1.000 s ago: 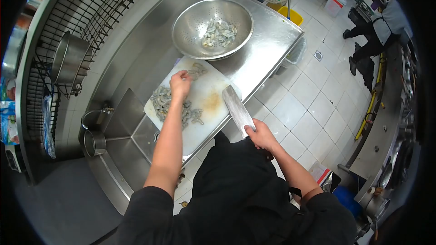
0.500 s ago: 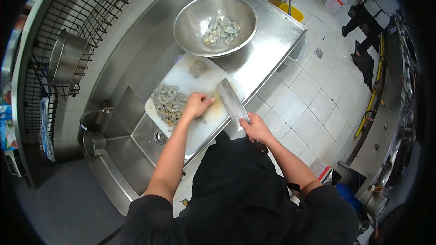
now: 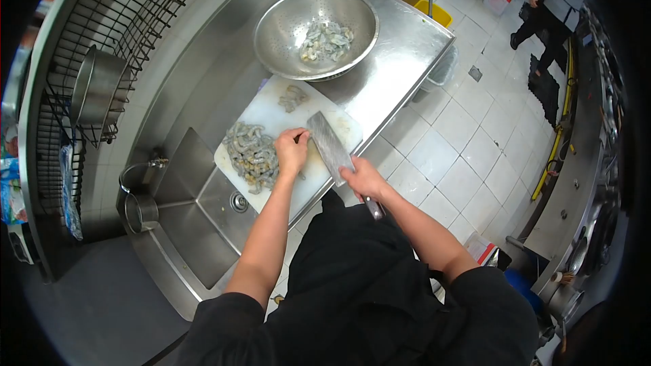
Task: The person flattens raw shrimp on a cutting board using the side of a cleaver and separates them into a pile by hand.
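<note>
My right hand (image 3: pixel 365 179) is closed around a broad cleaver (image 3: pixel 328 146) where blade meets handle. The handle sticks out below my fingers, and the blade is over the right part of a white cutting board (image 3: pixel 329 106). My left hand (image 3: pixel 291 153) is over the board with fingers curled together beside the blade's far end. Whatever it pinches is too small or hidden to make out. To its left lies a pile of grey raw shrimp (image 3: pixel 249 154). A smaller group of shrimp (image 3: pixel 293 99) lies near the board's far corner.
A perforated steel colander (image 3: pixel 271 41) with peeled-looking shrimp (image 3: pixel 327 42) stands beyond the board. A steel sink (image 3: pixel 207 220) with a faucet (image 3: pixel 158 162) is at left, under a wire rack (image 3: pixel 125 3). Another person (image 3: pixel 542 30) stands at the upper right on the tiled floor.
The cleaver and my right hand have moved left and slightly away from me, further over the board. My left hand has shifted slightly away too, its fingers now more curled. The view has shifted slightly.
</note>
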### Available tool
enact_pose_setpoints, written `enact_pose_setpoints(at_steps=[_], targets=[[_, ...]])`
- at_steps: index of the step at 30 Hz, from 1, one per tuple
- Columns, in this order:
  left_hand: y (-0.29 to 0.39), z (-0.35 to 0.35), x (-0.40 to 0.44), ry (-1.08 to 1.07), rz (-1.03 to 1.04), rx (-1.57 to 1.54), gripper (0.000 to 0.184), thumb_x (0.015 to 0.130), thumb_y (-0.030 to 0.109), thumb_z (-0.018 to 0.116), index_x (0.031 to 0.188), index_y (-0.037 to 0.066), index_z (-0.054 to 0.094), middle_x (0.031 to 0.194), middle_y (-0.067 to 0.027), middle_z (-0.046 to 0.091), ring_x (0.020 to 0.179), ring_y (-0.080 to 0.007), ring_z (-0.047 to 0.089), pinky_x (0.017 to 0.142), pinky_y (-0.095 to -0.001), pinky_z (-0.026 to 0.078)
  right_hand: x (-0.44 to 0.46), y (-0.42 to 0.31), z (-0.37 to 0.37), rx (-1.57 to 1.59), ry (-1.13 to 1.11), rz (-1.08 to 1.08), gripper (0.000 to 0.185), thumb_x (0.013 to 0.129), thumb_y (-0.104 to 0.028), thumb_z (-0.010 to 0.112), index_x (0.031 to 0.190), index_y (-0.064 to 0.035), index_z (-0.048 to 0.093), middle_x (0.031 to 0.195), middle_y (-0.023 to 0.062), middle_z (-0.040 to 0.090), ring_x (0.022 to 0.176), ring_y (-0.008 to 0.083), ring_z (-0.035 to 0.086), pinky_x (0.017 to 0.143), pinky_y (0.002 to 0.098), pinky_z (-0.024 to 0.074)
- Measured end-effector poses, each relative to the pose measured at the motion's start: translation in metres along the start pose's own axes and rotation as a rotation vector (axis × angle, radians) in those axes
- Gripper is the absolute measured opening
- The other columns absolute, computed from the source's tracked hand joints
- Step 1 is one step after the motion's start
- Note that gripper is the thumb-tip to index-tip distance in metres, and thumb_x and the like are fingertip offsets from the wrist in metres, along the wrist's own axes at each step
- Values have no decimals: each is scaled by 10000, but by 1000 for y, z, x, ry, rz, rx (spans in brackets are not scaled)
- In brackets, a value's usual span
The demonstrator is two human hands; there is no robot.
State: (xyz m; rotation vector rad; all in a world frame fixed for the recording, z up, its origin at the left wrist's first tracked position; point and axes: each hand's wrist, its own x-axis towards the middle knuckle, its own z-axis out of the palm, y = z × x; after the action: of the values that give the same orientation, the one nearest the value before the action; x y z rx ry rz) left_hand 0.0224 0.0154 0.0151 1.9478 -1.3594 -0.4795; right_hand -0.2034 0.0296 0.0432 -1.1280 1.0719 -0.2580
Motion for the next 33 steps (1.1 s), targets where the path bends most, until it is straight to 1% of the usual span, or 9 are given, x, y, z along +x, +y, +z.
enact_pose_setpoints(at_steps=[5,7,11,19,23,26,29,31,33], targets=[[4,2,-4,46,-50,53,127,831,115,747,917,25,772,876,-161,726,782,-299,689,781,-372,537,-11,11,3,-32,-27,-17,349,977,-238,554,1095,90,531,570,102,550,366,184,512,344,365,414],[2,4,-6,95,82,258,140,822,113,749,925,22,773,876,-177,723,770,-328,684,778,-379,539,-3,11,6,-24,-16,-27,351,975,-236,552,1092,94,528,574,109,555,369,188,517,347,367,417],[-2,1,-13,45,76,261,156,810,99,752,946,28,777,875,-188,721,782,-352,678,785,-388,538,12,7,16,-16,34,-39,342,973,-237,546,1077,88,529,575,118,555,377,189,519,355,372,428],[-5,4,-24,75,-174,117,178,826,91,755,990,25,778,871,-167,747,714,-232,710,713,-339,553,-11,19,12,-78,4,-101,336,976,-248,538,1054,79,531,601,126,571,385,192,528,353,375,430],[-16,9,-21,90,-237,-5,171,823,78,750,978,11,776,843,-158,750,660,-217,698,692,-333,555,-34,37,8,-87,-63,-44,324,983,-244,533,1077,65,551,612,128,583,386,195,540,350,372,424],[-6,4,-21,71,-255,40,184,823,129,750,958,7,778,848,-179,745,665,-251,707,712,-360,562,-50,37,-3,-128,-214,-18,308,997,-231,537,1128,46,562,599,86,559,388,163,507,371,342,413],[3,5,-12,46,-253,178,233,833,192,727,957,-1,767,846,-199,736,689,-298,717,732,-390,564,-61,35,-10,-128,-212,1,333,993,-233,531,1163,53,550,626,118,579,406,189,538,364,356,424],[5,10,-3,26,-112,417,271,846,221,693,979,-10,741,840,-207,729,741,-322,722,747,-408,561,-66,31,-15,-130,-167,15,333,994,-235,534,1164,52,544,627,119,580,406,189,535,364,356,423],[3,12,13,19,-142,351,277,850,218,685,987,-20,726,835,-204,728,768,-321,722,759,-405,560,-66,29,-18,-129,-123,30,334,995,-237,537,1166,50,538,628,119,581,406,189,531,365,357,422]])
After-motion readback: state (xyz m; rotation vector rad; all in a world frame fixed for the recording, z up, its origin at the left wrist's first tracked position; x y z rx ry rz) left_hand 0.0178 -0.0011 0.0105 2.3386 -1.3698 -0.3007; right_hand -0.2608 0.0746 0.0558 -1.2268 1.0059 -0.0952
